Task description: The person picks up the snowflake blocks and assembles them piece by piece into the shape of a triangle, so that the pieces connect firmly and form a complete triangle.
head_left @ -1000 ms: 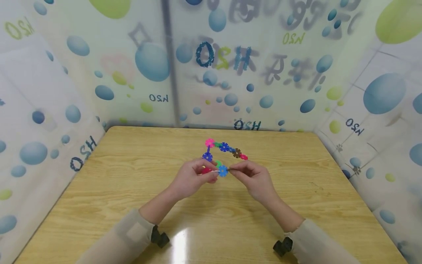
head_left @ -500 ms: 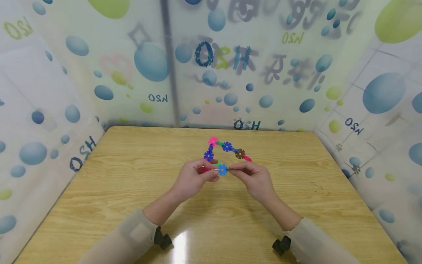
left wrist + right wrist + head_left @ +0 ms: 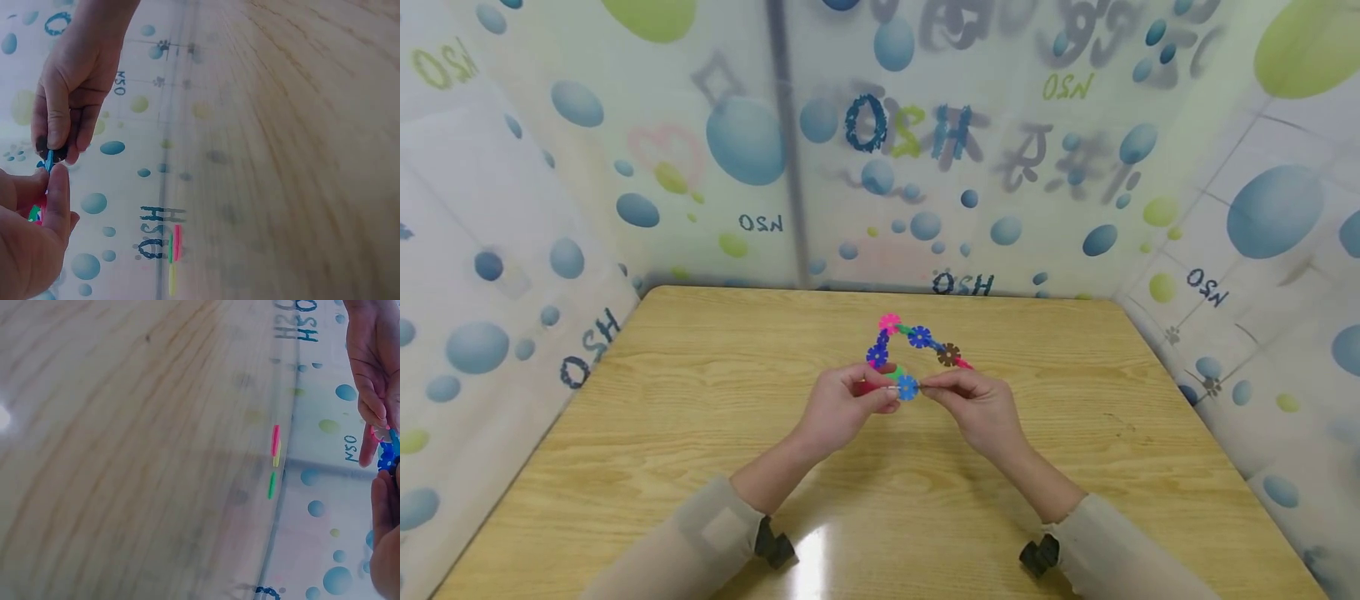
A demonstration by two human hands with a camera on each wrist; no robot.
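Left hand: thumb and finger of the left hand are clamped on a pale disc seen edge-on; this grip probably steadies the chain's near end.
Right hand: the right hand has its grip closed, thumb to finger, on a dark disc, likely held by its edge to keep the rest of it free.
Light-blue disc: the light-blue disc sits between the two pinches, face toward the head camera, presumably so its slots can be seen and lined up.
Chain: beyond the fingers, the dark-blue disc, pink disc, blue disc and brown disc bend round in an arch; it seems to trail away to leave working room. Whether it touches the desk cannot be told.
Forearms: angled inward from both sides, apparently so the fingertips meet over mid-desk.
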